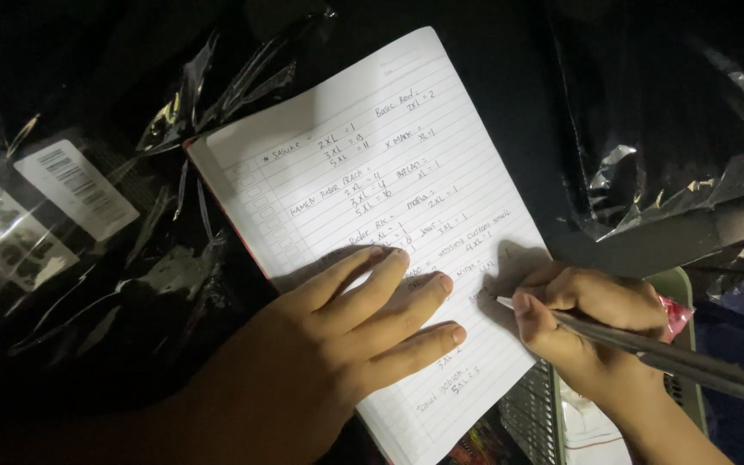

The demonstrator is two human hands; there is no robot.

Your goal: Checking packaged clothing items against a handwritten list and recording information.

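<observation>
White lined paper lies under both hands. The left hand [350, 331] is open and flat, with the fingers stretched and close together, pointing to about 2 o'clock. Its palm and fingers press on the lower part of the notebook [372, 198] page and hold nothing. The right hand [583, 323] is closed in a writing grip around a pen [647, 349]. The thumb and the first fingers pinch the pen near its tip, and the other fingers are curled in. The pen tip touches the page at the right edge of the notebook, just at 3 o'clock from the left fingertips. The long grey body of the pen goes away to about 4 o'clock, over the right wrist.

The notebook is open and turned, so its top corner points to about 1 o'clock. Its page is full of handwritten lines in several groups, and a thin red cover edge shows along the left side.

Around the notebook lie dark packages in clear plastic film. One group of plastic bags [88, 258] is at 9 o'clock from the notebook, with a white barcode label [75, 185] on it. Another shiny plastic bag [673, 129] is at 2 o'clock. Under the right hand, at 5 o'clock from the notebook, there is a pale green basket [553, 413] with a grid wall. A small red wrapper [675, 314] shows just behind the right hand.
</observation>
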